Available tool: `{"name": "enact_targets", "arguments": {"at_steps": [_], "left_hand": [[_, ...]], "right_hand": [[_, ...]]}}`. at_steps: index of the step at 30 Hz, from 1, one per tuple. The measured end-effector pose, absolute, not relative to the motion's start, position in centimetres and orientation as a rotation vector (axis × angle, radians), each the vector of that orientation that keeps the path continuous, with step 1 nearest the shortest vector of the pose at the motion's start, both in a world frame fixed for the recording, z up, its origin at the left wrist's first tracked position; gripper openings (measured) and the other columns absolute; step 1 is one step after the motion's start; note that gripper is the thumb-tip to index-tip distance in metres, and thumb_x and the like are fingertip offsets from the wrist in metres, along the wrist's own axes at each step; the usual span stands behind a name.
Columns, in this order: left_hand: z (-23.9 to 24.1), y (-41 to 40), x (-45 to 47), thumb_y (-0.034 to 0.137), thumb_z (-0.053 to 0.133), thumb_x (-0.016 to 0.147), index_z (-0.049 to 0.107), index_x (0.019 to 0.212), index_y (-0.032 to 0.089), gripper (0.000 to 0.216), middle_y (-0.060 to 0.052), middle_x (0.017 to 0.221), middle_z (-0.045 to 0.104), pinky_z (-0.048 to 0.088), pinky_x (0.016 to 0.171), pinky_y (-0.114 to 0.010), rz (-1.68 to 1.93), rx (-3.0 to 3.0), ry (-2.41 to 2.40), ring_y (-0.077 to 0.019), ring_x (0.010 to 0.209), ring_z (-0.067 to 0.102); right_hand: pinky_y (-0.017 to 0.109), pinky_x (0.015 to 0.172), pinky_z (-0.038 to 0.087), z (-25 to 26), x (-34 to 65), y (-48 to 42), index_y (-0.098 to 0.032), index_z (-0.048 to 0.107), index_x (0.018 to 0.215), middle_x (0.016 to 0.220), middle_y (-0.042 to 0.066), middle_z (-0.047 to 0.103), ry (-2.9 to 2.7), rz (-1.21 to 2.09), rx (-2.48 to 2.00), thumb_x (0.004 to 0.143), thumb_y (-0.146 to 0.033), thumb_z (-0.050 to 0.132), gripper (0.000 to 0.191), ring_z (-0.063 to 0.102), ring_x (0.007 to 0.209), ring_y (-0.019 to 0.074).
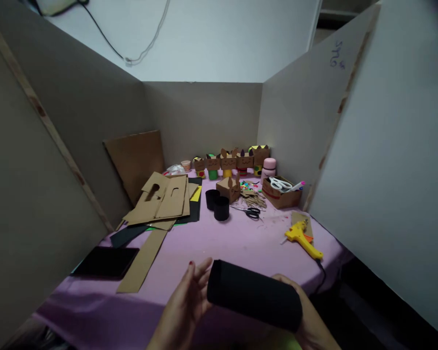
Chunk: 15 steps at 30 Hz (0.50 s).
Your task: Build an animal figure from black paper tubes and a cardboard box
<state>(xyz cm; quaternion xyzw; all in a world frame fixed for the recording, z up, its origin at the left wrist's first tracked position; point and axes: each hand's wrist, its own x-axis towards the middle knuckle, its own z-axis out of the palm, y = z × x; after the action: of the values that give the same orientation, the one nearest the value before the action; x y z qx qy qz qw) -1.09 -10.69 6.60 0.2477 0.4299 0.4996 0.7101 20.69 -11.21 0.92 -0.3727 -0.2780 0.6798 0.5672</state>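
A black paper tube (253,294) lies slantwise near the front edge of the table, its left end higher. My right hand (302,311) is closed round the tube's right end, with part of its fingers behind it. Beside the left end, my left hand (191,294) has its fingers stretched out and apart, the tips close to the rim; whether they touch it I cannot tell. Farther back stand two short black paper rings (221,209), and black-handled scissors (253,213) lie to their right.
Cardboard sheets (168,197), a cardboard strip (143,265) and a dark tablet (105,262) lie at left. A yellow glue gun (302,238) rests at right with its cord. Behind are a box of tools (282,197), a pink bottle (269,167) and several cardboard animal figures (228,163).
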Motion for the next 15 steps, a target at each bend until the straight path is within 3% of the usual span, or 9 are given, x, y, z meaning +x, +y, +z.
{"name": "enact_targets", "arguments": {"at_steps": [6, 15], "left_hand": [[7.3, -12.8, 0.0, 0.047, 0.069, 0.070, 0.066, 0.113, 0.018, 0.052, -0.008, 0.106, 0.071, 0.039, 0.099, -0.038, 1.025, 0.809, 0.967, -0.0258, 0.105, 0.060], [7.1, -12.9, -0.4, 0.045, 0.057, 0.078, 0.069, 0.106, 0.019, 0.040, -0.006, 0.096, 0.073, 0.046, 0.089, -0.035, 0.975, 1.184, 1.041, -0.0225, 0.090, 0.064]], "right_hand": [[0.020, 0.050, 0.039, 0.8, 21.1, -11.7, -0.016, 0.068, 0.066, 0.055, -0.002, 0.063, -0.767, 1.613, -0.978, 0.059, -0.032, 0.077, 0.020, 0.051, 0.050, 0.0107], [0.021, 0.051, 0.040, 2.3, 21.7, -11.8, -0.016, 0.070, 0.068, 0.058, 0.001, 0.066, -0.796, 1.552, -1.036, 0.056, -0.024, 0.076, 0.016, 0.053, 0.050, 0.0118]]}}
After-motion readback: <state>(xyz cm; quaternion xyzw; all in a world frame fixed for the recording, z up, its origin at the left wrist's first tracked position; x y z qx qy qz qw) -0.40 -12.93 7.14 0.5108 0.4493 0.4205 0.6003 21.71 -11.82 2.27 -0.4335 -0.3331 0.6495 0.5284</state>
